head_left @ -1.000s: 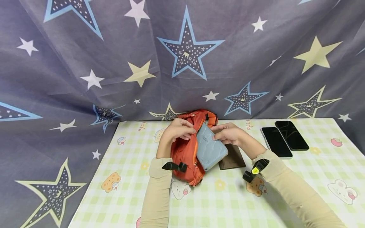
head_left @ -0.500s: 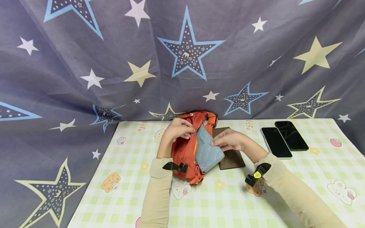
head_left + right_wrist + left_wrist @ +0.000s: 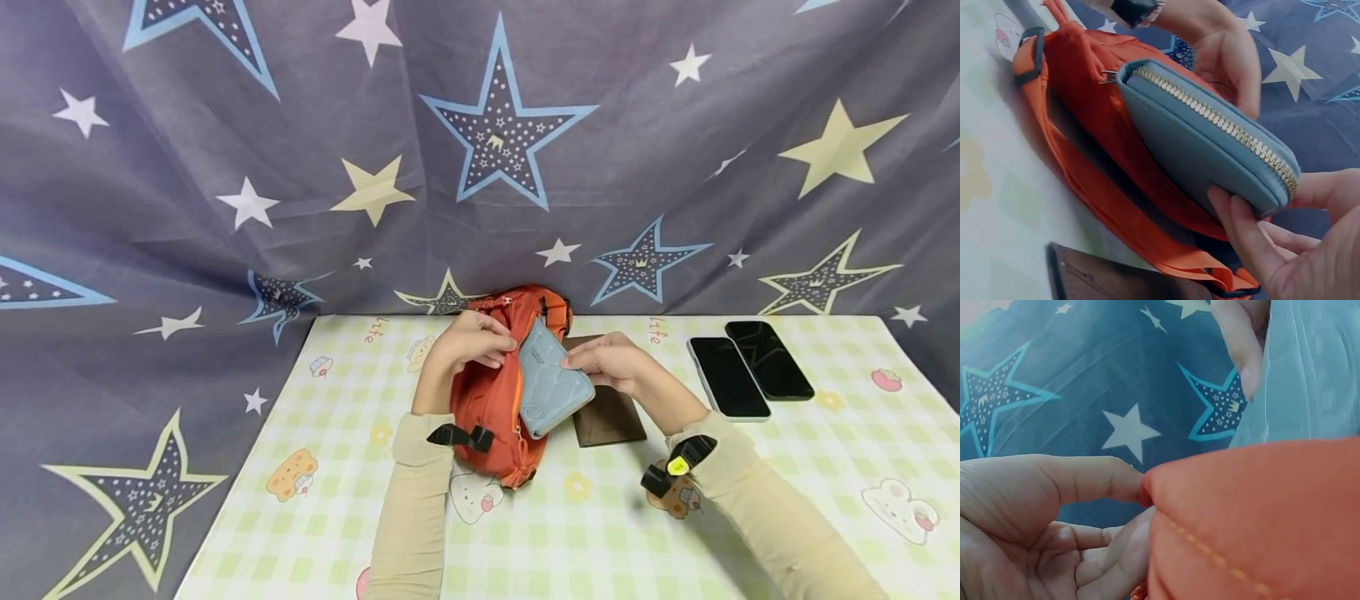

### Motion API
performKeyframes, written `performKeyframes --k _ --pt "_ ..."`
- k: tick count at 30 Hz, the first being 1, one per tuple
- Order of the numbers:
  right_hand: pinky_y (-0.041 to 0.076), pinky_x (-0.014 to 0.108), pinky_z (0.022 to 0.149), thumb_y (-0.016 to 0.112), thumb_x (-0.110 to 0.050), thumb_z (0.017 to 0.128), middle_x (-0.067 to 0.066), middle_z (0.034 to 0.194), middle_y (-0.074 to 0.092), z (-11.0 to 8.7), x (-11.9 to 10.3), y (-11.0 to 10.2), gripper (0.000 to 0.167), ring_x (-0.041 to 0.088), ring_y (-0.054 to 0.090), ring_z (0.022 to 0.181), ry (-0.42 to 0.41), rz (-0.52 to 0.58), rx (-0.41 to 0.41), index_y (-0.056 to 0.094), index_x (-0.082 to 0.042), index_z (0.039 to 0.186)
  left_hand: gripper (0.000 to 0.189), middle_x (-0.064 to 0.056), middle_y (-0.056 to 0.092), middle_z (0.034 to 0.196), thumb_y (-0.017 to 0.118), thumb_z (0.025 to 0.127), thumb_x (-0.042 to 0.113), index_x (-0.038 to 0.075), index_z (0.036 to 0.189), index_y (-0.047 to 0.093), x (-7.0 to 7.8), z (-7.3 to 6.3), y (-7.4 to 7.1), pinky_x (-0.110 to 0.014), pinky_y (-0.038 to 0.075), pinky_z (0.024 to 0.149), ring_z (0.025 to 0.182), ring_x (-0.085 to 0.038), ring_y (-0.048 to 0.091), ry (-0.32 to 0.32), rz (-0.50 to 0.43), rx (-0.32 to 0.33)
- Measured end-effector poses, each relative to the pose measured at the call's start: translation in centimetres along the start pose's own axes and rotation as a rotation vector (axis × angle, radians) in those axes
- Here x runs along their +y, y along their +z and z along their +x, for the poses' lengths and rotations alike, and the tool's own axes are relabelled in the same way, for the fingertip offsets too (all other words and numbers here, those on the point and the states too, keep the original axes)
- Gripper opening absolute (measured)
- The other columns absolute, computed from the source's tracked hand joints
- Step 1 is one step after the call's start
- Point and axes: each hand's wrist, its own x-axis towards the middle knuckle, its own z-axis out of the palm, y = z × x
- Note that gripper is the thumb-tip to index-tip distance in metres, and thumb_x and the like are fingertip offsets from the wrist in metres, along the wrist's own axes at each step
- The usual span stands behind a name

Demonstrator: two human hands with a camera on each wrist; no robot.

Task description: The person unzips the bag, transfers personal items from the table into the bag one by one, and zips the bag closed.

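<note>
An orange-red waist bag [image 3: 480,408] stands at the back middle of the table, its zipped opening facing right. My left hand [image 3: 471,343] pinches the fabric at the edge of that opening, the thumb and fingertips meeting on a fold in the left wrist view. A light blue quilted wallet [image 3: 553,387] with a gold zipper sits tilted and partly inside the opening. Thumb and fingers of my right hand [image 3: 617,364] hold its outer end from both sides. The wallet's inner end is hidden by the bag in the right wrist view.
A flat brown wallet [image 3: 609,419] lies on the table below my right hand. Farther right, two black-screened phones [image 3: 729,377] lie side by side. An orange strap [image 3: 1085,187] with black buckles hangs along the bag's side. A star-patterned curtain [image 3: 390,108] rises behind the table.
The blue wallet has tilted and shifted slightly within the bag's opening, and my right hand has changed its grip a little lower on it. My left hand has stayed at the bag's edge.
</note>
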Motion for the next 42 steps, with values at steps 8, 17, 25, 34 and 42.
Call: performKeyframes --k 8,17,25,34,42 --pt "0.058 0.024 0.079 0.065 -0.01 0.097 -0.006 0.084 0.073 0.3 0.3 0.7 0.02 0.007 0.071 0.083 0.031 -0.024 -0.016 0.07 0.004 0.11 0.026 -0.005 0.072 0.077 0.07 0.088 -0.001 -0.012 0.112 0.069 0.1 -0.2 0.1 -0.021 0.059 0.056 0.056 -0.007 0.065 0.007 -0.033 0.035" --pt "0.06 0.034 0.091 0.066 -0.015 0.098 -0.005 0.093 0.075 -0.6 2.0 -0.1 0.019 0.011 0.072 0.096 0.057 -0.13 -0.194 0.074 -0.001 0.108 0.024 -0.009 0.073 0.084 0.07 0.089 0.0 -0.01 0.11 0.071 -0.3 -0.2 -0.5 -0.022 0.06 0.058 0.057 -0.007 0.067 -0.001 -0.056 0.098" --pt "0.061 0.027 0.081 0.061 -0.003 0.097 -0.006 0.08 0.075 -0.9 1.2 0.0 0.02 0.007 0.073 0.082 -0.004 0.019 -0.117 0.075 -0.012 0.086 0.02 -0.007 0.074 0.072 0.08 0.086 0.014 -0.005 0.094 0.078 -0.3 -0.8 -1.0 -0.033 0.064 0.069 0.06 -0.01 0.069 -0.025 0.216 0.035" --pt "0.062 0.031 0.084 0.062 -0.004 0.097 -0.004 0.083 0.076 -0.9 -0.1 1.0 0.035 0.006 0.073 0.082 -0.031 0.007 -0.065 0.058 0.02 0.122 0.02 -0.003 0.07 0.064 0.082 0.085 0.018 -0.002 0.084 0.078 0.1 -1.0 0.1 -0.027 0.061 0.064 0.061 -0.011 0.068 -0.009 0.364 -0.008" --pt "0.061 0.023 0.072 0.063 0.002 0.094 -0.005 0.076 0.074 -1.0 -0.3 1.6 0.039 0.004 0.072 0.073 -0.043 0.093 0.062 0.056 0.023 0.127 0.007 -0.005 0.067 0.068 0.073 0.084 -0.001 -0.008 0.086 0.075 0.2 -1.1 0.7 -0.029 0.062 0.06 0.054 -0.011 0.064 -0.007 0.245 -0.008"
